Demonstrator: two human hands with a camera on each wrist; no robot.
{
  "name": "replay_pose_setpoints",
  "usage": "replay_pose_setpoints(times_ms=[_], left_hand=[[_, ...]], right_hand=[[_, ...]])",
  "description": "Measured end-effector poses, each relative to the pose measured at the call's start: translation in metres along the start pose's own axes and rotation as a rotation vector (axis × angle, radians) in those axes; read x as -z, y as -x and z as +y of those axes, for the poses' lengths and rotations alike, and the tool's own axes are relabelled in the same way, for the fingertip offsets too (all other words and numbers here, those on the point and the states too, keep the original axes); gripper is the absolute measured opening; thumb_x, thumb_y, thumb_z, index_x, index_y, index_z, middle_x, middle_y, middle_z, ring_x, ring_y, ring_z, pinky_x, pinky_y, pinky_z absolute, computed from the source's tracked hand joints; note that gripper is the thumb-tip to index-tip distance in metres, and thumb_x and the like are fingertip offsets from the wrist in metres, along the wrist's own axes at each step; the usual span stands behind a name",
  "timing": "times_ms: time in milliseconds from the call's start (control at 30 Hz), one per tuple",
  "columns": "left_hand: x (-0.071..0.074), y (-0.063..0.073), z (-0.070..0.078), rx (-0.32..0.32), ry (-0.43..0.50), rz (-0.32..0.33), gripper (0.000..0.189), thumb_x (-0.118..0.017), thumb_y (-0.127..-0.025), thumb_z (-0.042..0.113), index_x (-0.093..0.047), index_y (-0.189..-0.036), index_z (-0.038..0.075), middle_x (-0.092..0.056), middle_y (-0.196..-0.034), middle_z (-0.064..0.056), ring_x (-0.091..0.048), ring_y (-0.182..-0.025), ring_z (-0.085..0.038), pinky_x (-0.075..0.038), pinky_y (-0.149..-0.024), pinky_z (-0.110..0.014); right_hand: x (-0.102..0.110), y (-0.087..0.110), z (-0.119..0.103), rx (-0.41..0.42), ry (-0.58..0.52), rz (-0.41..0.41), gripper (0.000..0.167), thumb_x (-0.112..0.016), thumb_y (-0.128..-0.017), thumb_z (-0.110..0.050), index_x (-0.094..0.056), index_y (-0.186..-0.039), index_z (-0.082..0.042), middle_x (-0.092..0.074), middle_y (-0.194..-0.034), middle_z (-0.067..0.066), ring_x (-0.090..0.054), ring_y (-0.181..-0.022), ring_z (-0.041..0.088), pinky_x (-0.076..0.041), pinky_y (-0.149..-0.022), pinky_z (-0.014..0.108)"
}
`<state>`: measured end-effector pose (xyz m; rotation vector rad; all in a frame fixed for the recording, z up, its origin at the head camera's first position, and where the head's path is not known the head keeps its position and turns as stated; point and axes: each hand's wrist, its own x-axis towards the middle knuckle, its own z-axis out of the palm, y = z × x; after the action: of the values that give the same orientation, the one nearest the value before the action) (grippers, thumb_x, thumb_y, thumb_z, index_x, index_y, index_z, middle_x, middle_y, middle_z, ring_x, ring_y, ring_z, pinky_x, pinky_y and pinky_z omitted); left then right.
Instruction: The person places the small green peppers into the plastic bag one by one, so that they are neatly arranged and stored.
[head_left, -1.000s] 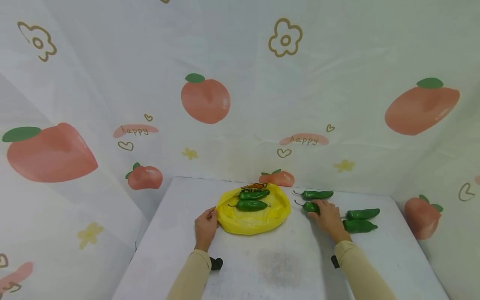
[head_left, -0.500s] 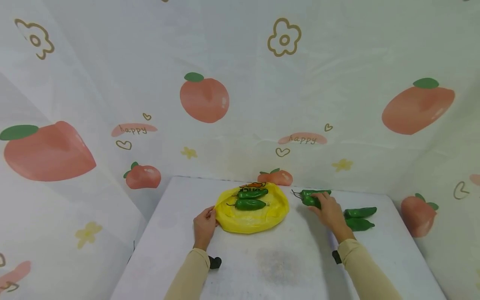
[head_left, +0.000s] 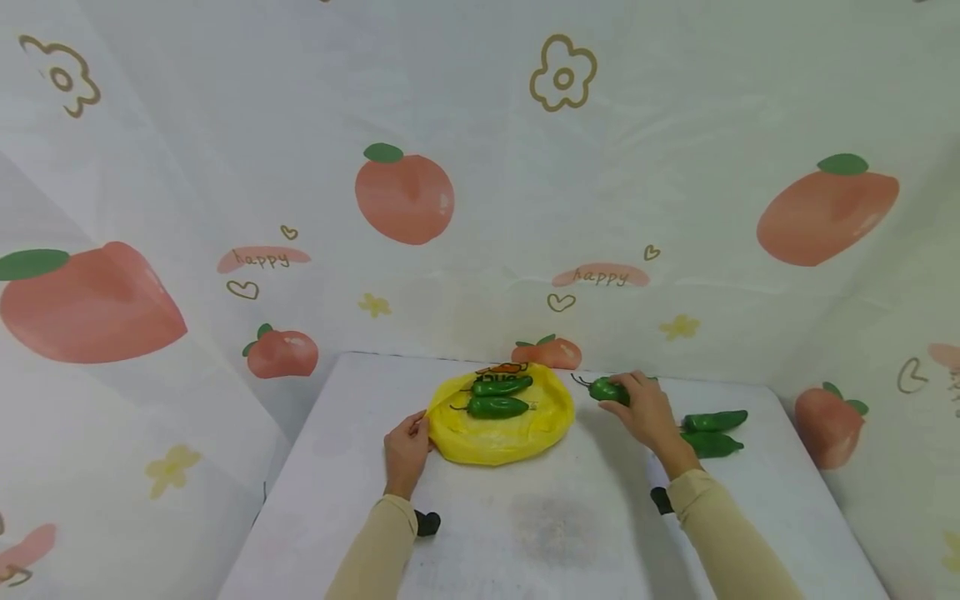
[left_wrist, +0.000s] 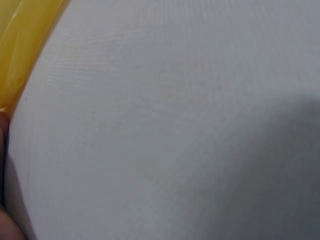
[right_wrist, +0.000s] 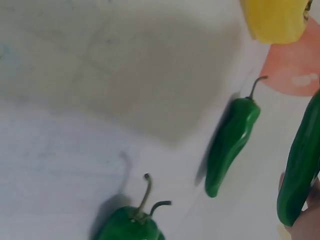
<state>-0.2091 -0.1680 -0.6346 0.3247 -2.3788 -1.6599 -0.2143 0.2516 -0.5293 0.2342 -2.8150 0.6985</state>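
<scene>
My left hand point(head_left: 406, 454) pinches the left edge of a yellow plastic bag point(head_left: 495, 452) lying spread on the white table. Two green chili peppers point(head_left: 497, 407) rest on the bag, side by side. In my right hand point(head_left: 648, 414) is another green pepper point(head_left: 609, 390), gripped and raised off the table, its stem pointing left. The right wrist view shows this held pepper point(right_wrist: 300, 165) at the right edge, with part of the hand below it. A loose pepper point(right_wrist: 232, 145) lies beneath on the table; in the head view the hand mostly hides it.
Two more green peppers point(head_left: 712, 444) lie together right of my right hand. A white curtain point(head_left: 480, 308) printed with peaches surrounds the table's back and sides. Dark devices point(head_left: 427, 523) show beside both wrists. A grey smudge point(head_left: 553, 525) marks the table's middle.
My right hand has closed on the nearer pepper, lifted it and carried it slightly up and left. The left hand stays at the bag's edge. The head view has shifted slightly.
</scene>
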Motion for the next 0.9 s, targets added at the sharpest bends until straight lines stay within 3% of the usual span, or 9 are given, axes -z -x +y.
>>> replay_pose_setpoints(times_ms=[300,533,900], left_hand=[[0.001,-0.001,0.0,0.004,0.007,-0.004,0.027,-0.064,-0.101,0.023,-0.075,-0.121,0.01,-0.079,-0.099,-0.013,-0.071,-0.068,-0.014,-0.059,-0.059,-0.021],[-0.001,-0.003,-0.003,-0.015,0.03,-0.005,0.027,-0.064,-0.101,0.024,-0.075,-0.121,0.01,-0.079,-0.102,-0.013,-0.071,-0.068,-0.012,-0.059,-0.06,-0.02],[-0.003,-0.005,-0.009,-0.008,0.019,-0.009,0.028,-0.064,-0.101,0.028,-0.075,-0.121,0.011,-0.079,-0.103,-0.011,-0.071,-0.068,-0.015,-0.059,-0.06,-0.02]], right_hand=[[-0.001,-0.008,-0.018,0.014,0.002,-0.045,0.041,-0.08,-0.088,-0.031,-0.068,-0.121,-0.009,-0.065,-0.118,0.018,-0.055,-0.105,0.039,-0.047,-0.089,0.053],[-0.005,-0.011,-0.026,0.087,-0.024,-0.003,0.041,-0.08,-0.088,-0.028,-0.067,-0.121,-0.006,-0.065,-0.114,0.017,-0.055,-0.096,0.036,-0.047,-0.08,0.048],[-0.006,-0.018,-0.05,0.127,-0.115,-0.058,0.04,-0.078,-0.09,-0.022,-0.066,-0.125,-0.005,-0.065,-0.12,0.017,-0.056,-0.107,0.038,-0.05,-0.091,0.052]])
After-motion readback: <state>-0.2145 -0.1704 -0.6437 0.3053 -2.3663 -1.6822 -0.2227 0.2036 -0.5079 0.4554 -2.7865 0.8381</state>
